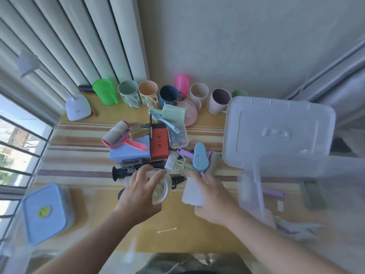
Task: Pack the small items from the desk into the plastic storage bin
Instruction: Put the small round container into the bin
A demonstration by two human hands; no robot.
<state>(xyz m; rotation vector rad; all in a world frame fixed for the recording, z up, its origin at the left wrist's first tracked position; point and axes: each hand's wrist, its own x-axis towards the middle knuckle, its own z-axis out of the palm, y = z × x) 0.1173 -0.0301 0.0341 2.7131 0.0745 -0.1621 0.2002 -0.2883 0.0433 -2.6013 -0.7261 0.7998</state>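
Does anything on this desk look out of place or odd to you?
One thing: a lone cotton swab lies by itself on the bare desk near the front edge, apart from the heap of small items in the middle. Otherwise, the cups along the wall stand upright, and nothing looks spilled.

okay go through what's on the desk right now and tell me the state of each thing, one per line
left hand: grips the clear cup
right hand: holds a white block
storage bin: open
bin lid: off, lying behind the bin
blue-lidded container: closed
cups at the back: upright
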